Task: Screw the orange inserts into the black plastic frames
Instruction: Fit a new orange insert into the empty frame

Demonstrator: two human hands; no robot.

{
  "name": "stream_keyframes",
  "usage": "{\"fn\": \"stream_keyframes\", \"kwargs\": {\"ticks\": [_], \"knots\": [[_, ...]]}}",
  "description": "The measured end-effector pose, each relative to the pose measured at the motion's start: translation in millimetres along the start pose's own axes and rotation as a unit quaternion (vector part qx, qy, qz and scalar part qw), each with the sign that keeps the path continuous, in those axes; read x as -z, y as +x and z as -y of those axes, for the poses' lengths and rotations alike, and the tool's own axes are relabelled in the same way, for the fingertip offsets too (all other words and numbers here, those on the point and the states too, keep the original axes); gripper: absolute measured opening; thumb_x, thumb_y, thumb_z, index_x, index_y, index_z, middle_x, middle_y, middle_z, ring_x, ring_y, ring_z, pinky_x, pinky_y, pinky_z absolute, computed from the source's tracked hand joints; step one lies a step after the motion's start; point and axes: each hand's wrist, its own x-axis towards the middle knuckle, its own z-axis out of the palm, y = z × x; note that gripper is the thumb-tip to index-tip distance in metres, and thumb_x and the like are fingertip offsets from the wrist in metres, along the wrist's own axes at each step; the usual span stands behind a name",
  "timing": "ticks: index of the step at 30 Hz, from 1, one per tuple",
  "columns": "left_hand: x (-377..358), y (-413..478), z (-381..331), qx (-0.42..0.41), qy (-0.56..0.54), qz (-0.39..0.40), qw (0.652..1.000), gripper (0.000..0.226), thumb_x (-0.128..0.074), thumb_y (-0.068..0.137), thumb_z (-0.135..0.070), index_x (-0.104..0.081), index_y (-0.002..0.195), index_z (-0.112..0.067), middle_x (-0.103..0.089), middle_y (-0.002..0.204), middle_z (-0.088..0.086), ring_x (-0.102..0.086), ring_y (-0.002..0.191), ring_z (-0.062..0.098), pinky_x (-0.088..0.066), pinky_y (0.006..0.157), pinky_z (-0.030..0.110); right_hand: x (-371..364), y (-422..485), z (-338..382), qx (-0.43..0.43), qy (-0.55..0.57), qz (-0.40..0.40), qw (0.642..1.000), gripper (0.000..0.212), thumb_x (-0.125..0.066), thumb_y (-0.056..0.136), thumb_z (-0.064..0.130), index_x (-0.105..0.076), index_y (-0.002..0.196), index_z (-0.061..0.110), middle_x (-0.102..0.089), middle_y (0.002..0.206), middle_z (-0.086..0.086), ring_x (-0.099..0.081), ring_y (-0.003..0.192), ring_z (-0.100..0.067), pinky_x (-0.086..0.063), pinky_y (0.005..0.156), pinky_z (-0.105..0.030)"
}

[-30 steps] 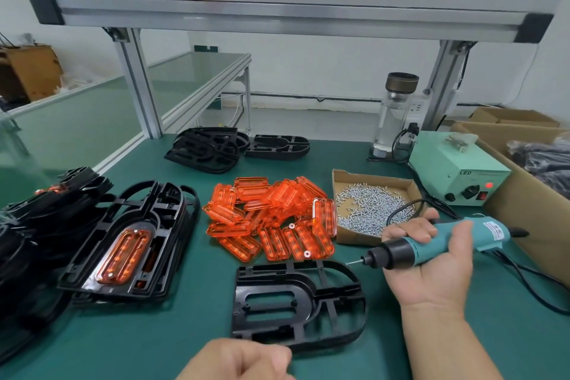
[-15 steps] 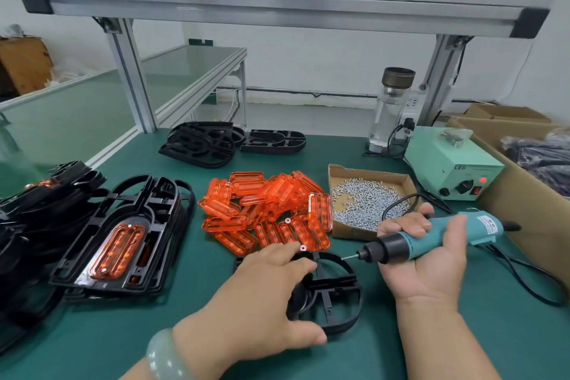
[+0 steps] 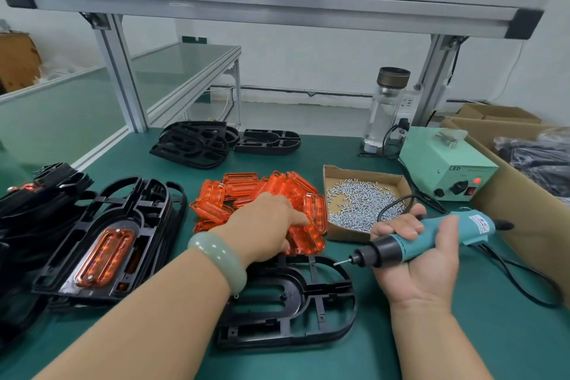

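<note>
Dozens of orange inserts lie just past our empty frame toward the table's far edge, under our left hand, grip unclear; our right hand clamps the screwdriver.

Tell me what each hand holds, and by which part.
The right hand grips the teal electric screwdriver round its body, behind the black nose. The left hand rests on the orange inserts; whether it grips one cannot be told.

A white wall spans twelve o'clock behind an overhead aluminium shelf, a neighbouring green-topped table stands at ten o'clock, and cardboard boxes sit at two.
</note>
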Motion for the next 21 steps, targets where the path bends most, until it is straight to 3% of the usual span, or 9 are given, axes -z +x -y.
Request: {"fn": "stream_keyframes", "kwargs": {"ticks": [2, 5, 9, 11, 14, 16, 18, 21], "knots": [[-0.3, 8.5, 0.9, 0.009, 0.032, 0.010, 0.999, 0.050, -0.062, 0.089, -0.023, -0.047, 0.133, -0.042, -0.045, 0.136, -0.004, -0.038, 0.118, 0.022, -0.042, 0.097, 0.045, -0.3, -0.3, -0.2, -0.002, 0.000, -0.003, 1.000, 0.031, -0.054, 0.079, 0.051, -0.053, 0.084, 0.021, -0.040, 0.060, 0.012, -0.042, 0.045, -0.002, -0.046, 0.051, -0.019], [-2.6, 15.0, 1.2, 0.012, 0.060, -0.055, 0.997, 0.041, -0.059, 0.090, -0.019, -0.053, 0.127, -0.037, -0.053, 0.128, -0.005, -0.042, 0.115, 0.020, -0.045, 0.093, 0.041, -0.5, -0.8, -0.8, -0.002, -0.004, -0.005, 1.000, 0.031, -0.055, 0.079, 0.052, -0.053, 0.084, 0.021, -0.040, 0.060, 0.012, -0.041, 0.045, -0.002, -0.045, 0.052, -0.018], [-5.1, 14.8, 5.1, 0.014, 0.049, -0.110, 0.993, 0.026, -0.063, 0.087, -0.031, -0.058, 0.111, -0.029, -0.057, 0.115, -0.006, -0.046, 0.111, 0.018, -0.045, 0.088, 0.035, -0.7, -0.8, -1.0, -0.001, -0.007, -0.005, 1.000, 0.031, -0.054, 0.079, 0.051, -0.052, 0.084, 0.021, -0.040, 0.060, 0.012, -0.041, 0.045, -0.002, -0.045, 0.052, -0.019], [-2.7, 11.7, 8.3, 0.028, 0.015, -0.141, 0.990, 0.017, -0.066, 0.084, -0.034, -0.057, 0.097, -0.029, -0.059, 0.104, -0.007, -0.051, 0.104, 0.018, -0.046, 0.084, 0.034, -0.6, -0.7, -1.0, 0.001, -0.008, -0.005, 1.000, 0.031, -0.054, 0.080, 0.052, -0.052, 0.084, 0.021, -0.040, 0.060, 0.012, -0.041, 0.045, -0.002, -0.045, 0.052, -0.019], [2.8, 3.6, 12.6, 0.086, -0.135, -0.188, 0.969, 0.020, -0.071, 0.080, -0.032, -0.051, 0.082, -0.032, -0.059, 0.083, -0.012, -0.059, 0.085, 0.014, -0.043, 0.072, 0.025, -0.5, -0.5, -1.2, 0.002, -0.013, -0.002, 1.000, 0.031, -0.053, 0.081, 0.052, -0.052, 0.085, 0.021, -0.040, 0.060, 0.012, -0.041, 0.045, -0.001, -0.045, 0.053, -0.019], [5.4, -3.8, 10.9, 0.124, -0.309, -0.204, 0.921, 0.021, -0.075, 0.078, -0.024, -0.055, 0.080, -0.029, -0.060, 0.072, -0.011, -0.061, 0.065, 0.006, -0.042, 0.058, 0.016, -0.4, -0.6, -1.2, 0.001, -0.011, -0.002, 1.000, 0.031, -0.053, 0.082, 0.052, -0.052, 0.085, 0.021, -0.040, 0.060, 0.012, -0.041, 0.045, -0.002, -0.045, 0.052, -0.019], [7.0, -13.3, 4.8, 0.144, -0.501, -0.183, 0.834, 0.018, -0.075, 0.078, -0.016, -0.061, 0.089, -0.022, -0.066, 0.066, -0.005, -0.062, 0.052, 0.004, -0.041, 0.045, 0.012, -0.5, -0.9, -1.2, -0.001, -0.006, -0.002, 1.000, 0.031, -0.053, 0.082, 0.052, -0.052, 0.084, 0.021, -0.040, 0.060, 0.012, -0.041, 0.045, -0.002, -0.045, 0.052, -0.019], [9.7, -29.0, -5.2, 0.146, -0.655, -0.122, 0.731, 0.025, -0.072, 0.079, -0.011, -0.063, 0.102, -0.009, -0.070, 0.073, 0.004, -0.064, 0.054, 0.009, -0.043, 0.042, 0.015, -0.5, -1.1, -1.2, -0.002, -0.001, -0.001, 1.000, 0.031, -0.054, 0.082, 0.052, -0.053, 0.084, 0.020, -0.040, 0.060, 0.012, -0.042, 0.045, -0.002, -0.045, 0.052, -0.019]]}}
